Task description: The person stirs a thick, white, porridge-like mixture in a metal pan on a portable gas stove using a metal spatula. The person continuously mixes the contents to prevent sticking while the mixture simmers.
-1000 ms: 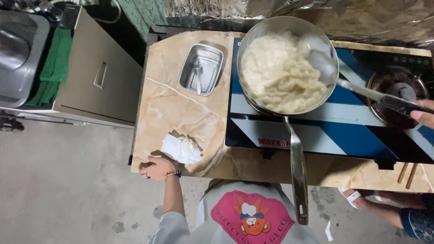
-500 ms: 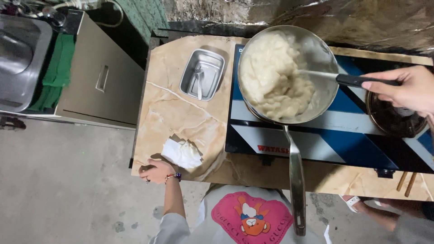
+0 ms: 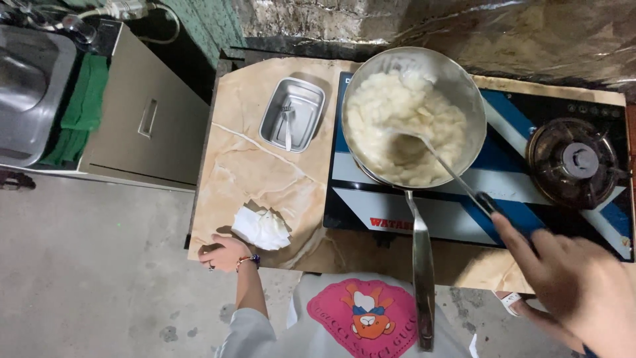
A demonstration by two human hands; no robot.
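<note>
A steel frying pan (image 3: 457, 86) full of pale, lumpy white food (image 3: 397, 126) sits on the left burner of a blue and black gas stove (image 3: 503, 166). Its long handle (image 3: 422, 278) points toward me. My right hand (image 3: 570, 278) at the lower right grips the dark handle of a metal ladle (image 3: 437, 159) whose bowl is dipped in the food. My left hand (image 3: 224, 253) rests on the near left corner of the marble-patterned counter (image 3: 258, 172), fingers curled over the edge, next to a crumpled white cloth (image 3: 262, 227).
A rectangular steel tray (image 3: 292, 114) with a utensil in it lies on the counter left of the pan. The stove's right burner (image 3: 575, 161) is bare. A grey metal cabinet (image 3: 142, 119), a green cloth (image 3: 79, 109) and a sink (image 3: 26, 93) stand at the left, above a concrete floor.
My right hand has dropped from the upper right to the lower right, swinging the ladle through the food. The pan's food has shifted. My left hand stays on the counter corner.
</note>
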